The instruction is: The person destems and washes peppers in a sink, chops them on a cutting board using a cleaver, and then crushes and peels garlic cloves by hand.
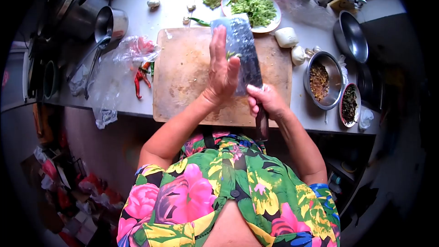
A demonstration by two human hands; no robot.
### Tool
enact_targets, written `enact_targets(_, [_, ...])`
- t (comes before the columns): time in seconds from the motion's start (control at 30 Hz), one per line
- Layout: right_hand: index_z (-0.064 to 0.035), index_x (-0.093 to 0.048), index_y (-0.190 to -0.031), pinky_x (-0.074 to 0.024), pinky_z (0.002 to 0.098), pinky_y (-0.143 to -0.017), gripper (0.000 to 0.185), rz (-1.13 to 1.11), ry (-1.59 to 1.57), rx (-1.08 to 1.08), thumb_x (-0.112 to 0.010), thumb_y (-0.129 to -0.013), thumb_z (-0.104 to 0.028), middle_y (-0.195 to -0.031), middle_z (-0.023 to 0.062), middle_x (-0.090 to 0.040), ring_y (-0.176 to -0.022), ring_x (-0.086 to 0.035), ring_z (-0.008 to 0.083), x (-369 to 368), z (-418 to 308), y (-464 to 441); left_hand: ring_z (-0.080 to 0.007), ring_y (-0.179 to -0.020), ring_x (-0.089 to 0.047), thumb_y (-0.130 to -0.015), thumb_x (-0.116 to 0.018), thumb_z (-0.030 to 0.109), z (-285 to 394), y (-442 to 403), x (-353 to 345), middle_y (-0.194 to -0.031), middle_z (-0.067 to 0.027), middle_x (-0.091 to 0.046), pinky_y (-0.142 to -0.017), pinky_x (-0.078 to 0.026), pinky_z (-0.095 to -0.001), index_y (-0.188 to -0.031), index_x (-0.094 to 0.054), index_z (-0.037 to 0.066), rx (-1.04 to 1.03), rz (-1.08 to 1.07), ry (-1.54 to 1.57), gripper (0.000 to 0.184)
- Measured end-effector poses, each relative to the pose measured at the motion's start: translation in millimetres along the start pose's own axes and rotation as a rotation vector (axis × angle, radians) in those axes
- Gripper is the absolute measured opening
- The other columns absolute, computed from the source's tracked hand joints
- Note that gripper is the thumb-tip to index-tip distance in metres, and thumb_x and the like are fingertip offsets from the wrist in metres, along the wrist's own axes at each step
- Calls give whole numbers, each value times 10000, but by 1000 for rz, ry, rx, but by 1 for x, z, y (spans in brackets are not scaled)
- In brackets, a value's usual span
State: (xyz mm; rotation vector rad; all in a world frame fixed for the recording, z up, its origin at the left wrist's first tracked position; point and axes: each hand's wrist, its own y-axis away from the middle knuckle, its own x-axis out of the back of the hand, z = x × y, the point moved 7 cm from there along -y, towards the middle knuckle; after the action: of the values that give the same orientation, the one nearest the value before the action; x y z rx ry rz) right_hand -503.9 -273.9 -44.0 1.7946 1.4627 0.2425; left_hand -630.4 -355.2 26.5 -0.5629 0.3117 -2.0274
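Near the counter's (183, 13) front edge, blade-clearing seems underway: the cleaver (245, 57) is gripped by the right hand (267, 101), the left hand (223, 71) held open; careful wiping is called for next.

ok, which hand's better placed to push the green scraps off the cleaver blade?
Left hand, likely: it's open beside the cleaver, thumb close to the green scraps. The right hand grips the handle, so it seems tied up.

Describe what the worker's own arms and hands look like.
The left hand and right hand are ungloved, and the forearms are bare. Short sleeves belong to a flower-print top in green, yellow, pink, blue and black.
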Motion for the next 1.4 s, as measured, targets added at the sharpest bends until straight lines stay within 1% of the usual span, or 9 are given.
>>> enact_targets(0.27, [-35, -516, -810, -467, 263, -437, 134, 85, -141, 307, -505, -893, -140, -639, 17, -511, -489, -494, 92, 78, -108, -20, -349, -1279, -324, -882, -423, 519, 21, -45, -94, -1345, -219, -359, -1056, -274, -409, -1339, -339, 7, -452, -688, -4, 691])
enact_targets(0.4, [-47, -501, -784, -461, 271, -435, 111, 128, -187, 198, -514, -879, -103, -615, 3, -499, -464, -471, 87, 87, -94, -9, -360, -1281, -310, -900, -415, 447, -19, -89, -119, -1335, -241, -371, -1075, -233, -410, -1285, -376, -52, -512, -600, -232, 632])
enact_targets(0.57, [-57, -488, -734, -445, 271, -425, 156, 215, -126, 177, -535, -872, -114, -603, 6, -491, -461, -468, 92, 88, -69, 8, -341, -1294, -290, -922, -358, 462, -87, -152, -123, -1350, -227, -362, -1078, -219, -370, -1332, -343, -16, -130, -516, -156, 629])
enact_targets(0.7, [-48, -501, -723, -420, 246, -411, 191, 434, 231, 298, -542, -877, -154, -589, 11, -509, -441, -479, 85, 89, -74, 25, -272, -820, -601, -873, -537, 300, -126, -173, -81, -918, -176, -627, -745, -470, -342, -1055, -602, -14, 165, 42, 34, 368])
enact_targets(0.8, [9, -481, -1209, -431, 226, -562, 412, 594, 667, 513, -573, -823, -101, -717, 15, -530, -592, -476, 81, 75, -89, 37, -99, -643, -548, -871, -557, 207, -135, -174, -53, -724, -39, -632, -603, -455, -258, -975, -653, 5, 271, 268, 174, 246])
enact_targets(0.93, [-50, -429, -1276, -475, 340, -658, 575, 730, 1275, 750, -584, -722, -42, -902, 117, -548, -748, -566, 249, 52, -109, 42, -173, -971, -548, -945, -424, 215, -70, -196, -18, -1002, -106, -609, -874, -424, -295, -1117, -570, -20, 124, 378, 461, 326])
enact_targets(1.13, [-68, -426, -1267, -465, 378, -678, 607, 766, 1546, 800, -601, -686, -46, -840, 109, -514, -777, -549, 276, 44, -103, 23, -269, -1190, -453, -963, -312, 368, 19, -113, -107, -1243, -186, -500, -1010, -343, -349, -1225, -497, -12, 53, -1073, -11, 497])
enact_targets(1.3, [-19, -391, -1278, -452, 372, -709, 666, 702, 1427, 747, -642, -662, -43, -858, 117, -499, -808, -535, 284, 40, -72, 40, -316, -1222, -411, -941, -342, 445, -30, -128, -106, -1309, -204, -420, -1035, -309, -355, -1266, -449, -2, -138, -980, -369, 563])
enact_targets(1.4, [-12, -376, -1288, -447, 362, -718, 697, 641, 1337, 656, -659, -652, -36, -872, 110, -502, -821, -528, 270, 39, -32, 52, -349, -1141, -463, -916, -426, 425, -62, -164, -89, -1225, -224, -487, -958, -383, -395, -1216, -488, -15, -92, -577, -429, 537])
